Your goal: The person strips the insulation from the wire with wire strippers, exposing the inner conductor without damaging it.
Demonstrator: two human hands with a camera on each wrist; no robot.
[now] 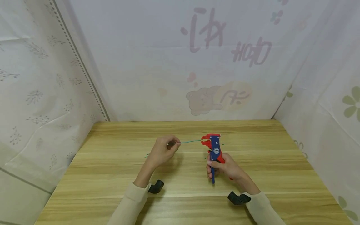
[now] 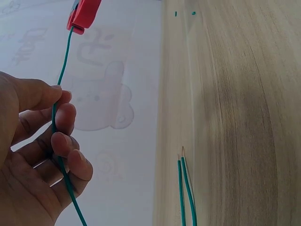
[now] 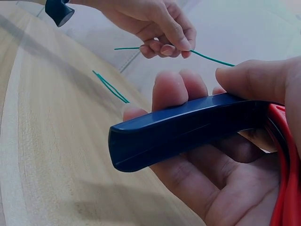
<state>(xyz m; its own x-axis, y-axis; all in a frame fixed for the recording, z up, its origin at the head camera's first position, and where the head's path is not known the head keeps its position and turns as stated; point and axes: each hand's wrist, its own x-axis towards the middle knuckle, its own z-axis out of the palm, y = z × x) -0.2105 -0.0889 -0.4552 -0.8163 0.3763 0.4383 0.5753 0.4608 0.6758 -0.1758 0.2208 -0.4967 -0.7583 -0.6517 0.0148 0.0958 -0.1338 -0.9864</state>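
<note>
My left hand (image 1: 163, 150) pinches a thin green wire (image 1: 191, 141) between thumb and forefinger, and the wire runs on behind the other fingers in the left wrist view. The wire's far end reaches the red jaws of a blue and red wire stripper (image 1: 215, 147). Fingers of my right hand (image 1: 227, 167) wrap round the stripper's handles, with the blue handle (image 3: 188, 127) large in the right wrist view. Whether the jaws press on the wire I cannot tell. Two more green wires (image 2: 185, 193) lie on the table, bare copper showing at their ends.
Small green scraps of insulation (image 2: 193, 13) lie on the wooden table (image 1: 112, 178) near the stripper. Patterned white cloth (image 1: 146, 68) hangs behind the table and at both sides. Each wrist bears a black mount (image 1: 156, 187).
</note>
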